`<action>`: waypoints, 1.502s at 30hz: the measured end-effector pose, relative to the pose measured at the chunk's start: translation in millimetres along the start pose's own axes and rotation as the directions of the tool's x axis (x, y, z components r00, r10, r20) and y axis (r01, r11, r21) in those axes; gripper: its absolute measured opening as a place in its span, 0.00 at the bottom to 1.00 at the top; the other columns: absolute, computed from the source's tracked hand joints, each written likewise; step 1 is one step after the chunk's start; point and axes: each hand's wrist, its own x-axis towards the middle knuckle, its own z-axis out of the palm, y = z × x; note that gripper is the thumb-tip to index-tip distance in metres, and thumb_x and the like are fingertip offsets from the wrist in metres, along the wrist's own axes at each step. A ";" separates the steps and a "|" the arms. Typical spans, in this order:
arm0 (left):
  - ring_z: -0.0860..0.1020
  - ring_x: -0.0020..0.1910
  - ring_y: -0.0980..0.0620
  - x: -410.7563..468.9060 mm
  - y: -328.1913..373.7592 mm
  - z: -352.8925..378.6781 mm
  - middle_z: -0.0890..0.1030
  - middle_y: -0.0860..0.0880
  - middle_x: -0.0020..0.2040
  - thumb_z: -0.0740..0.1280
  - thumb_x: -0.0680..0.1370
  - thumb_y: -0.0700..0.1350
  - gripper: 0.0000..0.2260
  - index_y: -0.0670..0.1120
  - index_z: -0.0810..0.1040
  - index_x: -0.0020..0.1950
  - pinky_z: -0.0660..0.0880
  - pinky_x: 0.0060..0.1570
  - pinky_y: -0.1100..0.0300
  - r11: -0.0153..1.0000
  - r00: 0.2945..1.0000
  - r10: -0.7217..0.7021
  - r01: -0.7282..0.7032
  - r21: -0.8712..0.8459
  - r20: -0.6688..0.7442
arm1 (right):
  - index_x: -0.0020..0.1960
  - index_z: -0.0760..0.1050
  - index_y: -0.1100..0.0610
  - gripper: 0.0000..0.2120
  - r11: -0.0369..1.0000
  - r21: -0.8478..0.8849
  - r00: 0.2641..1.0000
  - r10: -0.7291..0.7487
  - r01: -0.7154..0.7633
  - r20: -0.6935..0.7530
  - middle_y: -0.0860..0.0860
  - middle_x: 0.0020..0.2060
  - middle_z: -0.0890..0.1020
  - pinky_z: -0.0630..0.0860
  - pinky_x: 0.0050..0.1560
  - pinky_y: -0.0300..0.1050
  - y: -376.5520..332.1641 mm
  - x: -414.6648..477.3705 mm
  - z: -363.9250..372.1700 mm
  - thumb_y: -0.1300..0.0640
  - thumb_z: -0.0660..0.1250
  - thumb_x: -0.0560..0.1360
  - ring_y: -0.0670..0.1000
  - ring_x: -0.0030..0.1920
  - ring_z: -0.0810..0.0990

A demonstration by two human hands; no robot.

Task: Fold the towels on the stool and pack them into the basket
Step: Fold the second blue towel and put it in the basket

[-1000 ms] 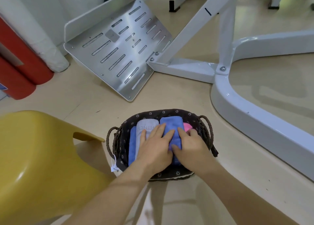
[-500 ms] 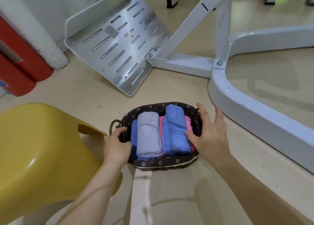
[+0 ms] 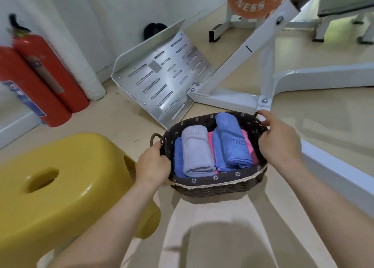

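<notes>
A dark wicker basket (image 3: pixel 218 188) with a flowered lining is held above the floor in front of me. Folded towels lie side by side inside it: a grey one (image 3: pixel 196 150), a blue one (image 3: pixel 232 144) marked FITNESS, a darker blue one (image 3: pixel 179 156) at the left wall and a pink one (image 3: pixel 211 142) showing between them. My left hand (image 3: pixel 152 165) grips the basket's left rim by its handle. My right hand (image 3: pixel 278 138) grips the right rim and handle. The yellow stool (image 3: pixel 60 186) stands at the lower left with nothing on its seat.
Two red fire extinguishers (image 3: pixel 40 75) lean at the left wall. A slotted metal footplate (image 3: pixel 162 79) and the white frame of a gym machine (image 3: pixel 263 65) stand just behind the basket, with an orange weight plate (image 3: pixel 249 2) above. The machine's white base rail (image 3: pixel 334 170) runs along the right.
My hands left the towels, moved out to the basket's two sides and closed on its rim. The basket now sits higher and closer, and my view has tilted up.
</notes>
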 end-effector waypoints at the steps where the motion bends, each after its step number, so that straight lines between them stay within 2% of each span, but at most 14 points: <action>1: 0.76 0.47 0.41 0.5 6.3 -15.6 0.80 0.45 0.45 0.55 0.72 0.35 0.14 0.47 0.75 0.51 0.74 0.42 0.52 1.000 0.999 0.027 -0.027 0.008 -0.023 | 0.68 0.71 0.47 0.29 0.999 -0.042 0.999 -0.032 0.031 -0.024 0.56 0.59 0.81 0.73 0.54 0.53 -10.5 4.9 -11.2 0.67 0.57 0.70 0.62 0.58 0.77; 5: 0.74 0.44 0.42 -0.1 25.1 -79.2 0.78 0.46 0.42 0.56 0.73 0.36 0.10 0.46 0.74 0.47 0.65 0.37 0.55 0.995 0.989 0.096 -0.093 0.032 -0.110 | 0.63 0.75 0.47 0.27 0.985 -0.120 0.991 -0.131 0.126 -0.032 0.56 0.57 0.81 0.73 0.51 0.51 -60.3 17.4 -51.7 0.66 0.57 0.70 0.63 0.56 0.77; 12: 0.76 0.49 0.38 -12.8 12.0 -222.9 0.77 0.43 0.43 0.56 0.74 0.37 0.09 0.42 0.74 0.48 0.69 0.40 0.53 0.975 0.942 0.145 -0.084 0.205 -0.303 | 0.63 0.77 0.49 0.25 0.925 -0.176 0.940 -0.342 0.336 -0.002 0.56 0.58 0.81 0.74 0.50 0.48 -172.8 14.0 -79.3 0.66 0.59 0.70 0.61 0.56 0.78; 14: 0.77 0.51 0.38 -17.2 -16.3 -260.4 0.80 0.43 0.49 0.57 0.74 0.38 0.11 0.43 0.77 0.50 0.74 0.45 0.51 0.971 0.928 0.120 -0.037 0.236 -0.351 | 0.60 0.79 0.51 0.22 0.893 -0.170 0.909 -0.415 0.417 0.046 0.56 0.54 0.82 0.74 0.46 0.48 -211.6 0.5 -68.7 0.66 0.59 0.70 0.61 0.54 0.78; 17: 0.76 0.46 0.38 -30.4 -70.6 -301.3 0.80 0.43 0.45 0.58 0.73 0.37 0.08 0.43 0.76 0.46 0.70 0.39 0.54 0.974 0.924 0.045 0.044 0.222 -0.381 | 0.48 0.79 0.52 0.16 0.841 -0.166 0.856 -0.494 0.515 0.150 0.56 0.44 0.80 0.69 0.37 0.46 -263.0 -31.4 -40.4 0.65 0.58 0.69 0.60 0.45 0.78; 21: 0.73 0.40 0.41 -57.8 -140.0 -321.8 0.76 0.45 0.37 0.58 0.72 0.36 0.06 0.43 0.72 0.44 0.66 0.36 0.55 0.959 0.914 -0.084 0.182 0.216 -0.398 | 0.50 0.79 0.50 0.19 0.815 -0.108 0.803 -0.524 0.570 0.284 0.55 0.48 0.80 0.71 0.39 0.46 -303.5 -74.3 14.4 0.64 0.56 0.69 0.60 0.47 0.78; 24: 0.76 0.42 0.41 -70.9 -180.7 -317.7 0.79 0.44 0.40 0.58 0.72 0.38 0.07 0.45 0.74 0.45 0.68 0.36 0.55 0.942 0.922 -0.170 0.255 0.217 -0.348 | 0.50 0.79 0.49 0.19 0.812 -0.108 0.778 -0.499 0.573 0.382 0.55 0.51 0.77 0.73 0.41 0.47 -316.1 -99.6 51.7 0.63 0.55 0.69 0.60 0.47 0.77; 26: 0.77 0.43 0.43 -74.9 -194.3 -319.4 0.81 0.45 0.44 0.59 0.72 0.40 0.08 0.47 0.76 0.47 0.70 0.37 0.56 0.932 0.937 -0.185 0.263 0.248 -0.297 | 0.53 0.79 0.47 0.16 0.810 -0.200 0.803 -0.450 0.551 0.390 0.55 0.55 0.72 0.72 0.46 0.48 -320.8 -112.1 59.8 0.59 0.57 0.73 0.60 0.55 0.74; 30: 0.70 0.61 0.43 -81.4 -187.5 -333.4 0.74 0.46 0.63 0.60 0.75 0.48 0.16 0.54 0.72 0.62 0.71 0.51 0.51 0.800 0.937 -0.136 0.294 0.522 -0.321 | 0.54 0.80 0.49 0.17 0.631 -0.401 0.746 -0.592 0.664 0.303 0.57 0.72 0.60 0.59 0.65 0.57 -330.5 -125.2 60.1 0.48 0.53 0.77 0.56 0.75 0.48; 33: 0.67 0.64 0.44 -77.4 -166.5 -329.5 0.70 0.47 0.65 0.62 0.73 0.48 0.15 0.54 0.75 0.60 0.70 0.54 0.50 0.762 0.910 0.215 0.070 0.643 -0.354 | 0.54 0.80 0.51 0.28 0.584 -0.349 0.681 -0.636 0.733 0.364 0.55 0.66 0.70 0.54 0.67 0.60 -339.4 -138.4 63.4 0.40 0.45 0.78 0.54 0.71 0.59; 35: 0.71 0.60 0.47 -65.5 -153.7 -315.2 0.73 0.50 0.62 0.62 0.75 0.45 0.15 0.52 0.78 0.60 0.73 0.54 0.52 0.830 0.912 0.364 -0.228 0.508 -0.186 | 0.58 0.76 0.53 0.31 0.490 -0.403 0.633 -0.635 0.773 0.443 0.53 0.61 0.74 0.49 0.70 0.63 -341.2 -146.1 65.7 0.35 0.43 0.77 0.53 0.68 0.66; 37: 0.73 0.61 0.47 -46.4 -141.7 -296.4 0.76 0.50 0.61 0.61 0.77 0.43 0.15 0.49 0.78 0.62 0.71 0.57 0.55 0.821 0.893 0.448 -0.393 0.414 -0.040 | 0.64 0.71 0.55 0.33 0.409 -0.417 0.582 -0.624 0.812 0.522 0.54 0.62 0.74 0.47 0.71 0.64 -343.2 -148.4 67.4 0.32 0.44 0.76 0.55 0.68 0.67; 41: 0.76 0.58 0.45 -7.6 -127.2 -274.8 0.79 0.46 0.59 0.58 0.79 0.43 0.13 0.46 0.76 0.61 0.72 0.57 0.50 0.871 0.903 0.429 -0.420 0.256 0.020 | 0.74 0.59 0.58 0.35 0.518 -0.201 0.494 -0.523 0.832 0.694 0.59 0.73 0.61 0.64 0.68 0.57 -349.5 -150.3 86.0 0.34 0.48 0.77 0.61 0.68 0.64; 45: 0.76 0.54 0.43 14.2 -119.0 -264.4 0.77 0.45 0.57 0.52 0.83 0.49 0.15 0.44 0.75 0.56 0.70 0.52 0.51 0.812 0.893 0.368 -0.445 0.378 0.260 | 0.77 0.52 0.62 0.37 0.558 -0.180 0.451 -0.397 0.810 0.799 0.61 0.76 0.51 0.56 0.74 0.56 -353.7 -149.1 91.3 0.36 0.48 0.78 0.63 0.75 0.52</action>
